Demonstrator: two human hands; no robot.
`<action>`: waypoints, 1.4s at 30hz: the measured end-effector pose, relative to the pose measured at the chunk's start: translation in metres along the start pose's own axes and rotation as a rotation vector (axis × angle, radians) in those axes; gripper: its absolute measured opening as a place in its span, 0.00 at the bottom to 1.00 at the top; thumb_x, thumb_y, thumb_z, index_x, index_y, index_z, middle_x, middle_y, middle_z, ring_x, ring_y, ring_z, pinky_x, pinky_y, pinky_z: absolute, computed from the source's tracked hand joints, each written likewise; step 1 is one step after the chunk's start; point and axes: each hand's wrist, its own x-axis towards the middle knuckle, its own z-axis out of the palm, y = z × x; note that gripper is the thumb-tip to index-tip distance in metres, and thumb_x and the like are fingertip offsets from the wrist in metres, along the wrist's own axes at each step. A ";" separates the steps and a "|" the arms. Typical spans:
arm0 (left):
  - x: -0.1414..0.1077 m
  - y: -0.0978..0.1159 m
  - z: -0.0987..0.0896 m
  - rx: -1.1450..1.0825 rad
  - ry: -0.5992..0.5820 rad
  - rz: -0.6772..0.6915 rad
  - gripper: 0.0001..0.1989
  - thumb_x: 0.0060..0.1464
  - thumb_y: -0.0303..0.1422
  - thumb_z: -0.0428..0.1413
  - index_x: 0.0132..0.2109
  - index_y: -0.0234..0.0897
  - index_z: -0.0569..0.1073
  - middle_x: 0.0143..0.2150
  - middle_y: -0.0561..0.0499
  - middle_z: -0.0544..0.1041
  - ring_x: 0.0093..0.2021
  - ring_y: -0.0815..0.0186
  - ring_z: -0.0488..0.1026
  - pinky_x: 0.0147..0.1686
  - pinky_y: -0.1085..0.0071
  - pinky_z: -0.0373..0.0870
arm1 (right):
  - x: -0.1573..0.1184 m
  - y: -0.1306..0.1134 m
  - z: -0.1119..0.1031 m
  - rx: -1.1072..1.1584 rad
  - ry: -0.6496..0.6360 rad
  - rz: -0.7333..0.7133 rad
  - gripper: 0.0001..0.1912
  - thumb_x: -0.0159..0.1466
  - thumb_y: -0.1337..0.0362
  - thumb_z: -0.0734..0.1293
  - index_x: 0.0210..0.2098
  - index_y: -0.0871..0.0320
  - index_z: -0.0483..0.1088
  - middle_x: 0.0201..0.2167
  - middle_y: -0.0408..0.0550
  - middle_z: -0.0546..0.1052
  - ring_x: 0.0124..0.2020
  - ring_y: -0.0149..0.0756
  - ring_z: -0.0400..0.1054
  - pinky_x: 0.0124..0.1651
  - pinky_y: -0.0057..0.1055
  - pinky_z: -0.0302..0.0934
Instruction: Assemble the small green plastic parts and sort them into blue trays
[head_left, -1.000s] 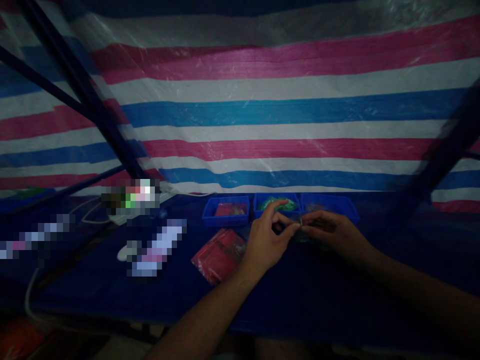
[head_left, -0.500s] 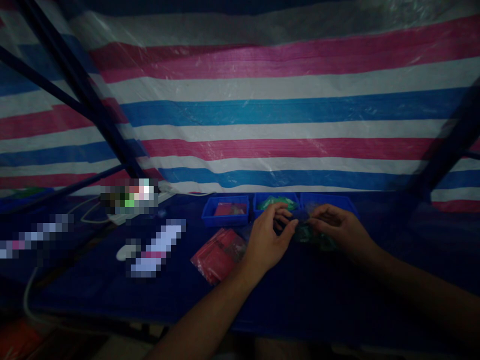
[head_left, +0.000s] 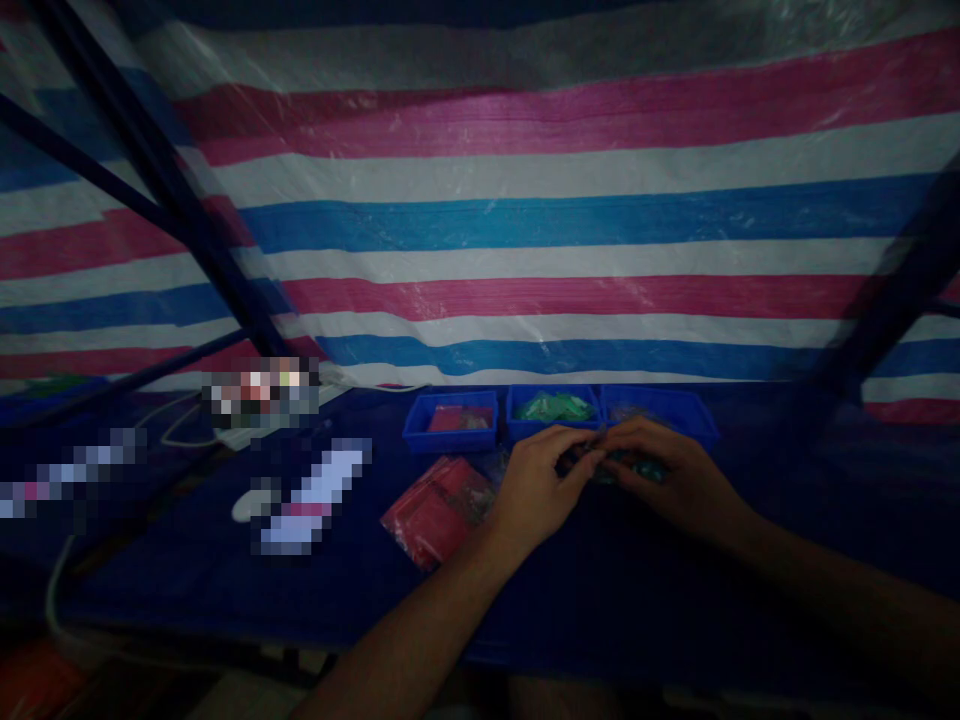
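Both your left hand (head_left: 536, 487) and right hand (head_left: 686, 480) are meeting, grip unclear; green packets (head_left: 649, 470) are lying nearer the right.

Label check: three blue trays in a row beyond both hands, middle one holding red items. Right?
Wrong colour: the middle tray holds green items, not red, per the head view. The rest stands: three blue trays in a row beyond the left hand and right hand.

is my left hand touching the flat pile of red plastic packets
Cannot tell. In the head view, the wrist below the left hand overlaps the right edge of the red packets, hiding any contact or gap there.
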 end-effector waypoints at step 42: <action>-0.009 -0.004 0.008 0.540 -0.233 0.147 0.14 0.68 0.30 0.52 0.58 0.39 0.73 0.49 0.46 0.81 0.48 0.57 0.79 0.51 0.60 0.75 | 0.004 0.010 -0.007 -0.258 0.159 -0.039 0.15 0.70 0.59 0.67 0.56 0.50 0.71 0.54 0.52 0.77 0.57 0.49 0.72 0.61 0.50 0.66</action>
